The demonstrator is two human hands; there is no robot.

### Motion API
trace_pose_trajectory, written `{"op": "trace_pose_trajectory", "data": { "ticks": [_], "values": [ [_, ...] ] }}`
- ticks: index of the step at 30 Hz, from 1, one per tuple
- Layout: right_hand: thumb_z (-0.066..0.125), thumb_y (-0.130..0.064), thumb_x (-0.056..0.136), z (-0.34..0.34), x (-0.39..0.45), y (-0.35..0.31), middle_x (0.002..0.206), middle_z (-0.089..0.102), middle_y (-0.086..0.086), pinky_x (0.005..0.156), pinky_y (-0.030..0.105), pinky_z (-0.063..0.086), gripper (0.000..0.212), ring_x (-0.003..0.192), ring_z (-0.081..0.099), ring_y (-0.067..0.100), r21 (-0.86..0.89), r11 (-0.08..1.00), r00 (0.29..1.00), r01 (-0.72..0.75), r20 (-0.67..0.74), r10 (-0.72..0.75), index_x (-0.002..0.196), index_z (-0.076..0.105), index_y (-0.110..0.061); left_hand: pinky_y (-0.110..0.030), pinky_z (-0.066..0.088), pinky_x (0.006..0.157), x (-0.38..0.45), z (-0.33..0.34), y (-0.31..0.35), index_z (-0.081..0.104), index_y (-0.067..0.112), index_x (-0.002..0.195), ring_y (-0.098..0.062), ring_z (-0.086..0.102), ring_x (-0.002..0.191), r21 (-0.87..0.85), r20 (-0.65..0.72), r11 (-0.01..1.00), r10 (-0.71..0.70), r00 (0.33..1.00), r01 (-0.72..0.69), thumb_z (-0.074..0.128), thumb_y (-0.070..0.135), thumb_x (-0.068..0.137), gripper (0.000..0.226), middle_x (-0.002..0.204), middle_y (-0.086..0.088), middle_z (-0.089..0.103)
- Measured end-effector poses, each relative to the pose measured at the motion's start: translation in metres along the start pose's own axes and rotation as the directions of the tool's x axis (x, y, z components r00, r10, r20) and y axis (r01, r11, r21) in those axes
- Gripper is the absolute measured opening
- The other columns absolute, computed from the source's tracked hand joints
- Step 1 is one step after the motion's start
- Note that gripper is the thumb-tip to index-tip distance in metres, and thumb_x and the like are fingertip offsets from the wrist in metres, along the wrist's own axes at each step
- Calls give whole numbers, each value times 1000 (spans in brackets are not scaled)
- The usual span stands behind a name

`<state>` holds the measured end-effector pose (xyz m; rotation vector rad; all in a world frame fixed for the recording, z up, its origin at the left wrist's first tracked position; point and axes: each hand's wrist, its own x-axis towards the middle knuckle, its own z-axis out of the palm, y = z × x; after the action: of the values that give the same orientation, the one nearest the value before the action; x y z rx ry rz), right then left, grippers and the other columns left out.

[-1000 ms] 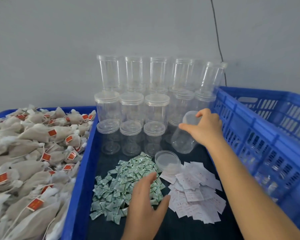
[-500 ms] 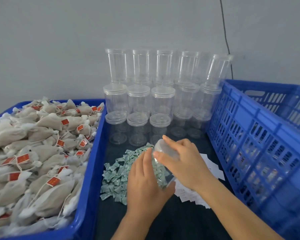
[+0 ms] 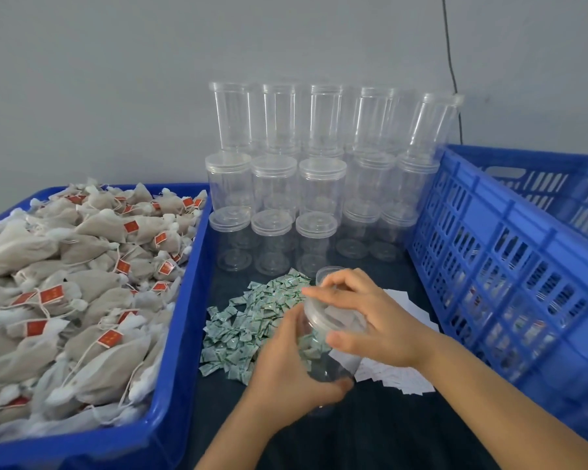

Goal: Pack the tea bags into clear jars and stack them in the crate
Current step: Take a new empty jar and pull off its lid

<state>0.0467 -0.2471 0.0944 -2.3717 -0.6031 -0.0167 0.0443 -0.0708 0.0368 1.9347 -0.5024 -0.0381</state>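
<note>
Since 1 s ago you brought 1 clear cylindrical plastic jar point(image 3: 323, 351) from the stack to the dark tabletop's point(image 3: 370, 435) front edge, left hand point(image 3: 292, 374) curled round its body, right hand point(image 3: 370, 320) fingers gripping its clear lid point(image 3: 333, 318), so opening comes before any tea bags go in.

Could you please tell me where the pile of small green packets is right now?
In the head view, the green packets lie on the dark table, centre-left, between the tea bag tray and the paper slips, just in front of the stacked jars.
</note>
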Motion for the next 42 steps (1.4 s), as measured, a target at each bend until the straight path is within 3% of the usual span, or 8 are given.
{"op": "trace_pose_trajectory", "data": {
  "ticks": [5, 8, 12, 19, 26, 30, 35, 42],
  "values": [
    [54, -91, 60, -13, 5, 1, 144, 30, -33, 92, 10, 44, 92, 117, 43, -22, 346, 882, 946, -319, 177, 273, 141, 18, -65, -34, 45, 96, 0, -6, -6, 40, 17, 136, -14, 50, 115, 580, -173, 802, 292, 941, -142, 88, 31, 45, 103, 126, 3, 56],
    [41, -101, 41, -13, 9, -1, 126, 61, -2, 77, 30, 60, 91, 89, 73, 14, 438, 677, 804, -591, 247, 542, 115, 48, -49, -47, 50, 93, 1, -5, -7, 44, 13, 129, -29, 62, 111, 846, -90, 497, 488, 868, -191, 90, 15, 45, 96, 121, -9, 64],
    [36, -101, 43, -5, 10, 10, 97, 71, 15, 82, 41, 59, 103, 80, 75, 32, 339, 610, 698, -716, 354, 623, 115, 55, -29, -49, 50, 93, 2, -2, -12, 47, 15, 128, -28, 63, 112, 890, -126, 425, 572, 810, -162, 84, 9, 59, 78, 120, -9, 66],
    [65, -67, 72, 4, 8, 14, 110, 62, 0, 87, 34, 58, 49, 77, 67, 5, 401, 754, 854, -520, 254, 454, 114, 53, -45, -46, 47, 96, 0, 2, -16, 45, 14, 129, -29, 61, 113, 859, -162, 491, 528, 833, -144, 87, 10, 52, 87, 122, -9, 64],
    [84, -36, 71, -6, -1, 20, 140, 9, -47, 103, -1, 20, 106, 133, 14, -22, -207, 977, 973, 58, 230, -9, 132, 8, -77, -46, 46, 97, -5, -1, -20, 40, 15, 134, -25, 51, 121, 763, -140, 624, 414, 899, -168, 87, 15, 47, 98, 128, -7, 59],
    [74, -75, 62, -5, -2, 17, 152, -19, -41, 111, 16, 20, 117, 141, 0, -18, 78, 975, 967, -208, 164, 193, 134, -18, -73, -48, 44, 99, -4, -2, -19, 42, 14, 133, -28, 55, 120, 790, -152, 594, 427, 891, -150, 88, 14, 52, 94, 127, -8, 60],
    [43, -91, 52, -9, 2, 11, 123, 61, 18, 66, 34, 59, 112, 95, 72, 36, 566, 372, 653, -736, 447, 611, 144, 39, -25, -47, 35, 103, -4, 0, -22, 46, 18, 132, -26, 59, 119, 892, -134, 423, 581, 803, -157, 82, 9, 64, 77, 128, -6, 62],
    [59, -74, 64, 3, 3, 13, 96, 70, 16, 70, 35, 61, 80, 81, 72, 32, 561, 447, 714, -697, 486, 505, 117, 64, -14, -43, 37, 100, -3, 0, -24, 46, 20, 131, -24, 61, 116, 909, -114, 371, 659, 743, -189, 67, 1, 74, 64, 127, -4, 63]
  ]
}}
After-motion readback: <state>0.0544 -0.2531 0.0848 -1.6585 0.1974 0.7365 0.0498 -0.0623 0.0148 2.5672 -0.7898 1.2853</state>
